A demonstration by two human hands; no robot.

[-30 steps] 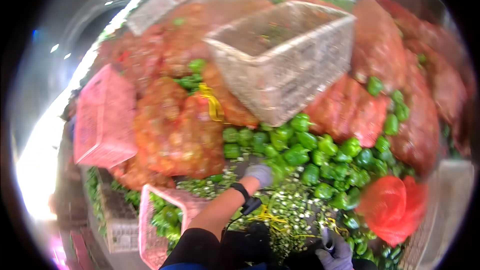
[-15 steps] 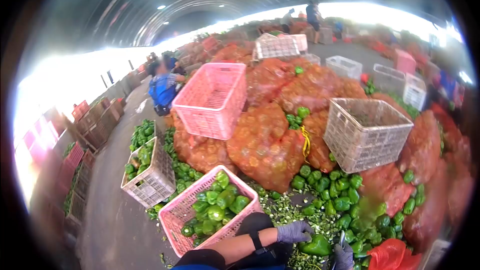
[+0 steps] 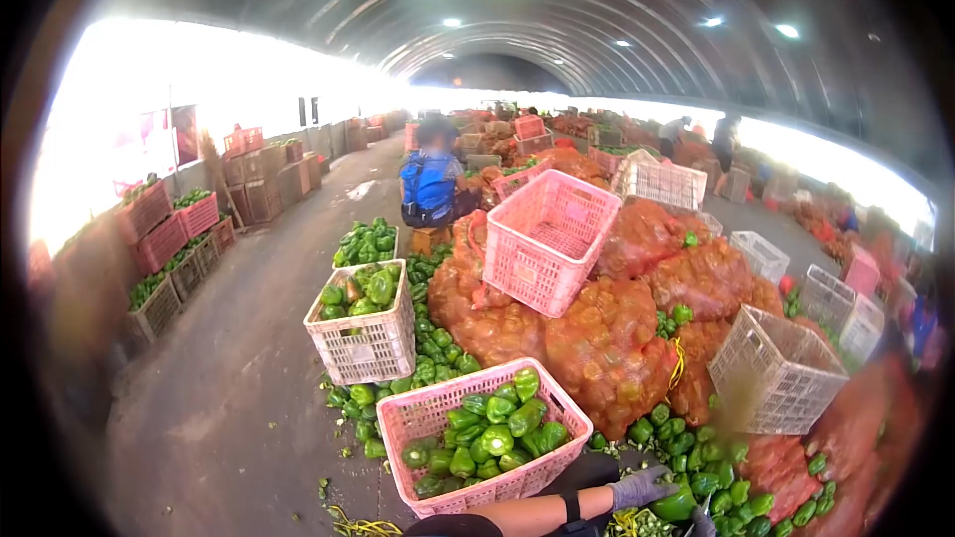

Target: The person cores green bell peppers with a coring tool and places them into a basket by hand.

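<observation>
My left hand, in a grey glove, has its fingers closed on the edge of a large green bell pepper. My right hand, also gloved, is cut off by the bottom edge beside that pepper; it grips a small metal tool, blurred and mostly hidden now. A pink crate partly filled with green bell peppers stands to the left of my forearm. Loose green peppers lie in a heap beyond and to the right of my hands, with chopped green scraps under them.
Full orange mesh sacks rise ahead, bearing an empty pink crate and a grimy pale crate. A pale crate of peppers stands at left. A person in blue sits beyond. Stacked crates line the left side.
The view has swung up and to the left, so the scene sits further right and my hands lower. My left fingers have come onto the pepper. Less of my right hand shows.
</observation>
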